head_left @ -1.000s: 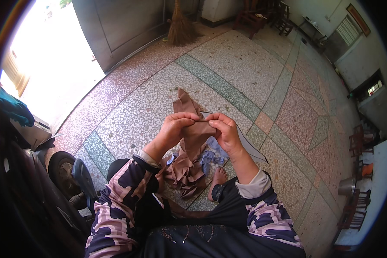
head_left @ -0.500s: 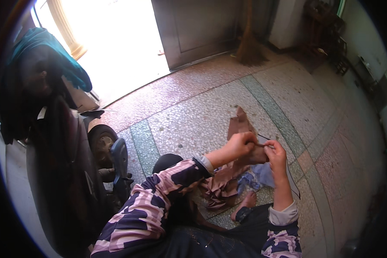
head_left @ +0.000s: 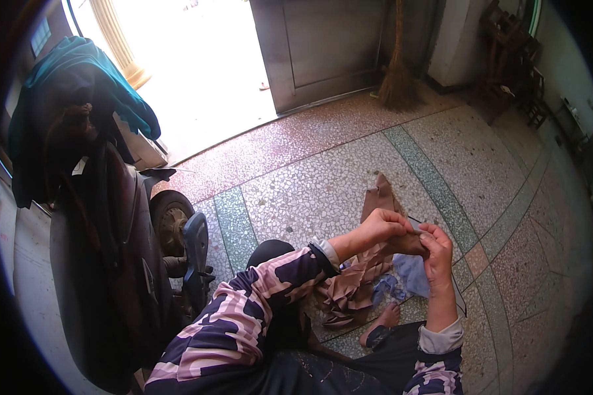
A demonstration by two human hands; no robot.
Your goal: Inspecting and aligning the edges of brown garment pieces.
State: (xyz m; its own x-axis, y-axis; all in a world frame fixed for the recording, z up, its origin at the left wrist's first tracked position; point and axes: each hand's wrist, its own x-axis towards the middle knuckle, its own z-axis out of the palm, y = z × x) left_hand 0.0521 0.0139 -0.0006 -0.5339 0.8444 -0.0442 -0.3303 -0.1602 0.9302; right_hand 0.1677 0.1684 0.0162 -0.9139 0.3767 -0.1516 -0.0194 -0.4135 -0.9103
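Observation:
A length of brown cloth point(head_left: 357, 282) hangs from my hands and lies in folds on the floor by my bare foot. My left hand point(head_left: 383, 227) pinches its upper edge between thumb and fingers. Close beside it, my right hand point(head_left: 436, 247) grips the same edge, fingers curled in. The two hands almost meet, and the cloth's edge runs between them. Whether something small sits between the fingertips, I cannot tell. Below the right hand, a light blue cloth point(head_left: 412, 273) rests on the floor, partly covered by the brown one.
On the left stands a dark motor scooter point(head_left: 105, 263) with a teal cloth point(head_left: 79, 62) draped over its front. A straw broom point(head_left: 396, 85) leans by the dark door point(head_left: 336, 46), beside a bright doorway. Wooden furniture point(head_left: 514, 59) is at the far right. The floor point(head_left: 310, 171) is speckled stone.
The whole view has shifted, so everything sits slightly lower and further right. My hands have drawn closer together on the cloth's edge, both still pinching it.

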